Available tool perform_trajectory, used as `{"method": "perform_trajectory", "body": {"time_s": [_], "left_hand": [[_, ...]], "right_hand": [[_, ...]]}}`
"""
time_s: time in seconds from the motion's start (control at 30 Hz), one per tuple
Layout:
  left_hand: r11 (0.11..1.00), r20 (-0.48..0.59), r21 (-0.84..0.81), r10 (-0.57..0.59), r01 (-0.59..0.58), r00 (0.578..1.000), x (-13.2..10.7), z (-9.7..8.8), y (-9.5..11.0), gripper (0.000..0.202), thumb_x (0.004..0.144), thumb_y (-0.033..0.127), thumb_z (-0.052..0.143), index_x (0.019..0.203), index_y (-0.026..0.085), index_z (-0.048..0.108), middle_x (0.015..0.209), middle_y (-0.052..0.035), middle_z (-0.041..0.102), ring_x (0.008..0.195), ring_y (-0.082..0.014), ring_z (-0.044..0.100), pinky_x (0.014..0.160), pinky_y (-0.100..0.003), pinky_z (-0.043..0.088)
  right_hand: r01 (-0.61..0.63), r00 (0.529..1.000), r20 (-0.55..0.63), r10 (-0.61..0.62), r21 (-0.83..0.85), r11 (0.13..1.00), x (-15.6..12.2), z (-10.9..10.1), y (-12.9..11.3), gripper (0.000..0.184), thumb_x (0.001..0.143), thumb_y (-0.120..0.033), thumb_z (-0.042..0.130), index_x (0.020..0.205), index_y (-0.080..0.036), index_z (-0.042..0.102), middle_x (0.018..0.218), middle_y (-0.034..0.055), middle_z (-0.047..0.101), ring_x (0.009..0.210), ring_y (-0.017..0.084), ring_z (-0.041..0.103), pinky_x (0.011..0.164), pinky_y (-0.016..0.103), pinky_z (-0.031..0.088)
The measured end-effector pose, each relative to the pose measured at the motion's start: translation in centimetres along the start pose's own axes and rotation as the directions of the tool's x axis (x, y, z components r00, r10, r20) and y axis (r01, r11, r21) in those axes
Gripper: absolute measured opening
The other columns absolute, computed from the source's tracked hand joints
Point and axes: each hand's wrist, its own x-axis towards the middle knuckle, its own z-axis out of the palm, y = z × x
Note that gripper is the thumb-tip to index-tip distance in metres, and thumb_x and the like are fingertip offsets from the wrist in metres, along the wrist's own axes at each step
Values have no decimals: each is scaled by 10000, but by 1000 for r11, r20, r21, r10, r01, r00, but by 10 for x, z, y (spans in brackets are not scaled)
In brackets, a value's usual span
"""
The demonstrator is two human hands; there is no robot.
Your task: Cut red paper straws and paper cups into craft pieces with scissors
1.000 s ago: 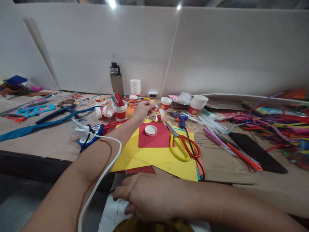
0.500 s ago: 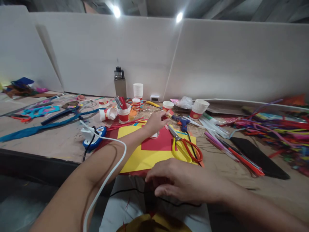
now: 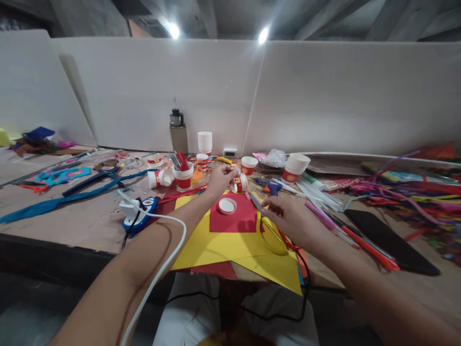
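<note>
My left hand reaches across the table and pinches a small red-and-white paper cup lying on its side. My right hand hovers over the scissors with yellow and red handles, fingers curled and touching their blades; I cannot make out a firm hold. A white round lid lies on a red sheet, which rests on yellow paper. A white cable drapes over my left forearm.
A grey bottle, a cup stack, a cup of pens, more cups, a blue glue gun, pipe cleaners, a black phone and a blue-white device crowd the table. White partitions stand behind.
My right hand rose from my lap at the table's edge to the scissors. My left hand stayed by the small cup. The camera tilted up.
</note>
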Motion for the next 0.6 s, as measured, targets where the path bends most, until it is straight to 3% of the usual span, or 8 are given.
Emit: {"method": "perform_trajectory", "body": {"time_s": [0.1, 0.23, 0.4, 0.53, 0.6], "left_hand": [[993, -50, -111, -36, 31, 998, 4, -3, -2, 163, 741, 278, 642, 724, 131, 573, 647, -21, 625, 447, -50, 469, 413, -177, 305], [977, -101, -203, -85, 64, 991, 8, -6, -5, 146, 728, 231, 654, 703, 126, 557, 680, -21, 629, 446, -37, 464, 410, -168, 300], [950, -89, -287, -153, 122, 984, 9, -6, -5, 142, 745, 217, 655, 720, 124, 550, 691, -33, 640, 499, -48, 504, 457, -168, 351], [910, -58, -399, -147, 112, 987, 10, -7, -4, 134, 777, 219, 629, 737, 125, 544, 704, -34, 640, 538, -56, 534, 508, -181, 400], [895, -44, -437, -119, 88, 992, 11, -7, -4, 129, 778, 219, 628, 748, 126, 542, 720, -34, 641, 551, -59, 544, 524, -185, 414]], "right_hand": [[-37, 996, 63, 58, -296, 954, -16, 12, 8, 273, 858, -355, 505, 980, -156, 647, 884, 111, 624, 805, 227, 576, 682, 307, 391], [-41, 985, 136, 105, -409, 912, -26, 27, 12, 328, 867, -392, 489, 1046, -154, 624, 919, 138, 600, 850, 257, 579, 709, 326, 391], [-129, 972, 141, 186, -339, 932, -20, 28, 13, 286, 838, -267, 484, 1073, -132, 576, 925, 139, 605, 802, 233, 590, 645, 292, 369], [-205, 976, 30, 214, -177, 963, -17, 20, 28, 337, 749, -272, 565, 1055, -132, 544, 872, 106, 622, 777, 217, 584, 619, 274, 375], [-238, 970, -51, 237, -4, 971, -16, 14, 36, 392, 722, -283, 596, 1082, -144, 529, 856, 80, 619, 756, 197, 580, 624, 270, 397]]}}
